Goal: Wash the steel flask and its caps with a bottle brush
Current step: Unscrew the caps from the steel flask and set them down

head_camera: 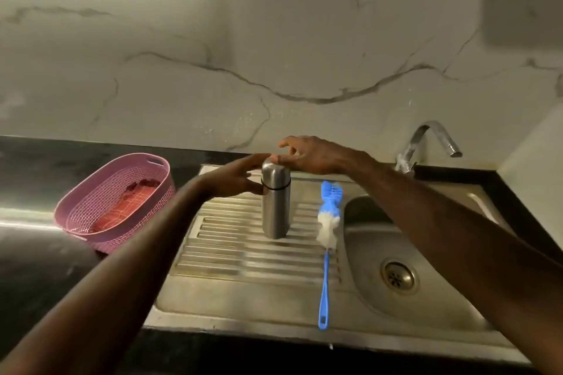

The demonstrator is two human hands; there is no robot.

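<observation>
A steel flask (275,207) stands upright on the ribbed drainboard (231,250), its domed steel cap (275,172) on top. My left hand (240,178) is at the flask's left side near the cap seam, fingers spread and relaxed, thumb close to the steel. My right hand (307,154) hovers at the cap's upper right, fingertips just touching or nearly touching its top, fingers loosely open. A bottle brush (327,231) with a blue handle and white and blue bristles lies on the drainboard to the right of the flask.
The sink basin (426,240) with its drain (399,276) lies to the right, a steel tap (426,143) behind it. A pink woven basket (91,207) holding a red cloth (122,207) sits on the dark counter at left. A marble wall rises behind.
</observation>
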